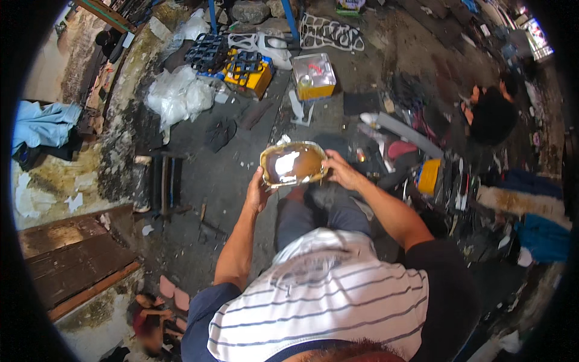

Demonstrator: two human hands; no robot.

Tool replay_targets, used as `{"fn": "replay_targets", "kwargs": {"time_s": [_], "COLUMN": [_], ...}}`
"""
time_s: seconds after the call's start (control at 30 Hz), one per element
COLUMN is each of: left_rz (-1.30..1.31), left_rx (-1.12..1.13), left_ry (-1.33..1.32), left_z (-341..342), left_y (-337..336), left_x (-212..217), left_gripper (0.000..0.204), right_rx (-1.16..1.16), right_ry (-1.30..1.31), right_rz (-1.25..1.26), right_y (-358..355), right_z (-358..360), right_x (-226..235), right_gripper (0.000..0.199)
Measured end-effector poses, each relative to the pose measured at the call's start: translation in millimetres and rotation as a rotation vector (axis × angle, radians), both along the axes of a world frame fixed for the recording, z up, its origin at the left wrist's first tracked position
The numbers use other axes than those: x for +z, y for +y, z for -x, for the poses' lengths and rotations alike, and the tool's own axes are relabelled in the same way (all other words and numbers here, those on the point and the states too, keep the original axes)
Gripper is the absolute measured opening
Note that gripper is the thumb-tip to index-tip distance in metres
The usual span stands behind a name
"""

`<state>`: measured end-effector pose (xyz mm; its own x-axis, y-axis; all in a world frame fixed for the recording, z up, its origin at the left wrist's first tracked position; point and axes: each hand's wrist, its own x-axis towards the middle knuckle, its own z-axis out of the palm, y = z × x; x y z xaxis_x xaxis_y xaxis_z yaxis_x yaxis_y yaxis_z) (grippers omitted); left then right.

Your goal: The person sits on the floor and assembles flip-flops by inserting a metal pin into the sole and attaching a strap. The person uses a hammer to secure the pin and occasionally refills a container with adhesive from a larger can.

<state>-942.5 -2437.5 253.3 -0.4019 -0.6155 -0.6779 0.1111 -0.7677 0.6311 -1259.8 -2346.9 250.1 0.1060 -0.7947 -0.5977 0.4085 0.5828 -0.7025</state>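
A shallow, rounded-rectangular container point(266, 176) with a pale, crusted rim is held up in front of my body. Its inside looks glossy amber-brown, with a bright white reflection in the middle. My left hand point(257, 190) grips the left end, fingers curled around the side and partly hidden beneath. At the opposite end my right hand point(342, 171) clasps the rim, its fingertips on the edge. The container appears roughly level between both hands, above my knees.
Ahead stand a yellow-sided square tin point(316, 90) and a yellow box point(256, 84) topped with black strappy pieces. Clear plastic bags point(178, 96) lie to their left. A dark stool point(158, 184) is at left. Clutter and a person point(494, 114) are at right; another person point(148, 323) is lower left.
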Motion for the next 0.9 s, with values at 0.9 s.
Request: {"fn": "replay_targets", "kwargs": {"time_s": [0.9], "left_rz": [0.146], "left_rx": [-0.311], "left_ry": [0.082], "left_z": [165], "left_y": [-346], "left_x": [-581], "left_gripper": [0.061], "right_rx": [0.714], "right_ry": [0.616], "right_rz": [0.126], "right_y": [-318], "right_z": [207], "right_x": [-537], "right_gripper": [0.036]}}
